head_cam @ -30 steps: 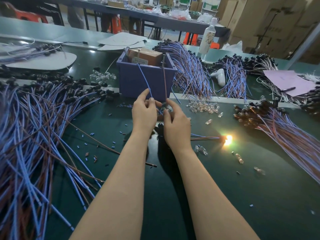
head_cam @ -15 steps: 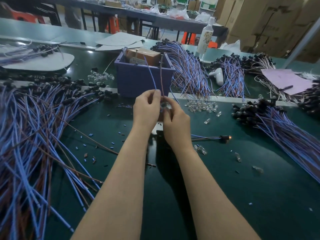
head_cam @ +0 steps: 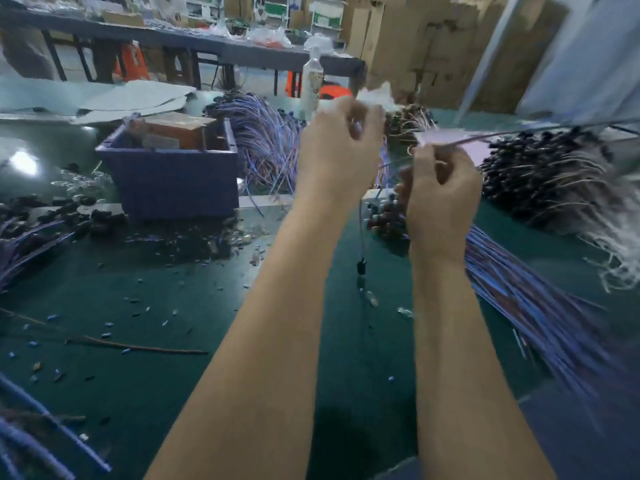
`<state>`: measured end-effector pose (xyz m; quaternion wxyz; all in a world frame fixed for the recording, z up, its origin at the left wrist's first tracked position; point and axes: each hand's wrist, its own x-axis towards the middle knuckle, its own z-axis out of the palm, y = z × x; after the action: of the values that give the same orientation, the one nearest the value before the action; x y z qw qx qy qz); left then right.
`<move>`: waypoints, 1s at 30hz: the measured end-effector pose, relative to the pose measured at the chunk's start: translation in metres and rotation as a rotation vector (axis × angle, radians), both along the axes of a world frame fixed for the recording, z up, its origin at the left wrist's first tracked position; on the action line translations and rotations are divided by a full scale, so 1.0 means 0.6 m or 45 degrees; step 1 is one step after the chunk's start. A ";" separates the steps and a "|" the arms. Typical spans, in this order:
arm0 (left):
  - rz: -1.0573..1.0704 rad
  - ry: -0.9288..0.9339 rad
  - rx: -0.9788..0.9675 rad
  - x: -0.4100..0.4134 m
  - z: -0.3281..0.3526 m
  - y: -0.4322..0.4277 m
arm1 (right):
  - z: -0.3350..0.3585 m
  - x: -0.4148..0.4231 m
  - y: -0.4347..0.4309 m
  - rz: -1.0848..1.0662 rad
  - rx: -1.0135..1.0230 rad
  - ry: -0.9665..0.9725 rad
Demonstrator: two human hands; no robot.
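Green worktop (head_cam: 173,306) underneath, cardboard boxes (head_cam: 415,46) stacked behind. Up in the air above it: thin wire (head_cam: 540,132), pinched in the curled fingers (head_cam: 429,159) of the right hand (head_cam: 440,192). Stretched from there up and to the right, long axis close to level, far end out past the frame edge. Short stretch across the gap to the left hand (head_cam: 341,150), fingers curled tight there too, grip blurred. Hanging straight down between the forearms: thin lead (head_cam: 360,223), black socket (head_cam: 361,266) at its lower end, just above the worktop. Just right of the hands, blue wire bundle (head_cam: 519,289). Further left, purple bin (head_cam: 173,181).
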<state>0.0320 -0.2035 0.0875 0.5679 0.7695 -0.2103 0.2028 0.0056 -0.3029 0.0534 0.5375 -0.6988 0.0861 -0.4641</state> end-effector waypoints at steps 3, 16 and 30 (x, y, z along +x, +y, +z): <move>-0.280 0.682 -0.079 -0.002 -0.049 -0.068 | -0.005 -0.012 -0.057 -0.040 0.602 -0.212; -0.158 0.240 0.431 0.039 -0.141 -0.309 | -0.135 -0.055 -0.218 -0.282 1.230 -0.009; -0.378 0.507 0.535 0.073 -0.183 -0.261 | -0.152 0.004 -0.180 -0.052 1.236 0.263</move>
<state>0.0757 -0.3599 -0.0222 0.4501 0.8554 -0.2421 -0.0846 0.0080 -0.4111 -0.0378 0.7804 -0.4083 0.3588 -0.3091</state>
